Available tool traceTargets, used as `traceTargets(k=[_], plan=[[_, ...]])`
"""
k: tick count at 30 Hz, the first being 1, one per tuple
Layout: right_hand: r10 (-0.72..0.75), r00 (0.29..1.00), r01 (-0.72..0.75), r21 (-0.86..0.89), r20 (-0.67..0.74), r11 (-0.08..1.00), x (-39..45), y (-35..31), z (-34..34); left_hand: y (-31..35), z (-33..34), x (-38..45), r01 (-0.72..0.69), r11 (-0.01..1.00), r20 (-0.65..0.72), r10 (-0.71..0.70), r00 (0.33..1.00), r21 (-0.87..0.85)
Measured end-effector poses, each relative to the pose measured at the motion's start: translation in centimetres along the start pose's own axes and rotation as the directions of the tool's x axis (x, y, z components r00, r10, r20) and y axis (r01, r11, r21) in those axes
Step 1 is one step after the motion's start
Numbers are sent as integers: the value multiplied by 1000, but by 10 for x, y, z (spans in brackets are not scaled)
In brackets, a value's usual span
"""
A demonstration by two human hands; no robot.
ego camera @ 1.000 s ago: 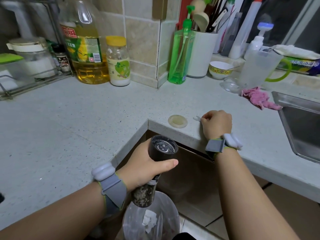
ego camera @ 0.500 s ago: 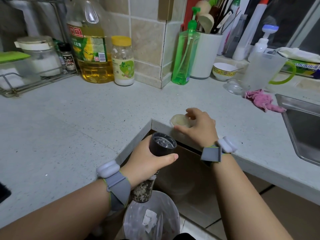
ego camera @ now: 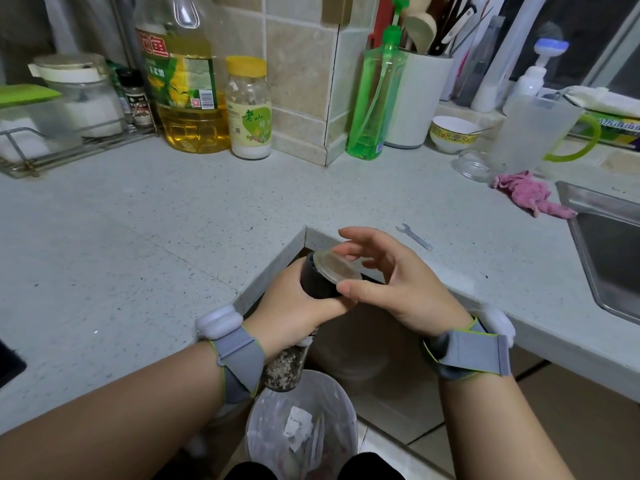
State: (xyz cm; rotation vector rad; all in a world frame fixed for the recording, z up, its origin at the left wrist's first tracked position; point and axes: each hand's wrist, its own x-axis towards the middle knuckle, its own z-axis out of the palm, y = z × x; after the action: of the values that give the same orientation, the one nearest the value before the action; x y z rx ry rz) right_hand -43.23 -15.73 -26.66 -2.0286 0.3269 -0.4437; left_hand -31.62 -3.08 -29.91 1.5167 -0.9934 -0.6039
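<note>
My left hand (ego camera: 294,306) grips a pepper grinder (ego camera: 315,284) by its black top, tilted over the inner corner of the counter. The grinder's clear glass body (ego camera: 284,370), filled with mixed peppercorns, hangs below my wrist. My right hand (ego camera: 408,289) pinches a round clear lid (ego camera: 334,268) between thumb and fingers and holds it against the grinder's open black end. A small flat metal wrench (ego camera: 414,236) lies alone on the grey speckled counter (ego camera: 138,237), just beyond my right hand.
A lined waste bin (ego camera: 301,427) stands on the floor below the grinder. A steel sink (ego camera: 609,244) is at the right, with a pink cloth (ego camera: 533,195) and a clear jug (ego camera: 533,133) beside it. An oil bottle (ego camera: 183,91), a yellow-capped jar (ego camera: 247,109) and a green soap bottle (ego camera: 374,98) line the wall.
My right hand let go of the small wrench, picked the clear lid up from the counter and brought it onto the grinder's top. The left hand raised the grinder slightly.
</note>
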Motion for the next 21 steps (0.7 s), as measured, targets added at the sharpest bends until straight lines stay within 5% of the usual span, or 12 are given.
traceTargets(k=[11, 21], plan=[[48, 995, -38, -114, 90, 993, 6, -10, -10, -10, -1, 1, 52, 998, 17, -52, 998, 22], [77, 988, -80, 17, 132, 997, 12, -9, -3, -8, 0, -2, 1, 994, -13, -2, 1000, -106]])
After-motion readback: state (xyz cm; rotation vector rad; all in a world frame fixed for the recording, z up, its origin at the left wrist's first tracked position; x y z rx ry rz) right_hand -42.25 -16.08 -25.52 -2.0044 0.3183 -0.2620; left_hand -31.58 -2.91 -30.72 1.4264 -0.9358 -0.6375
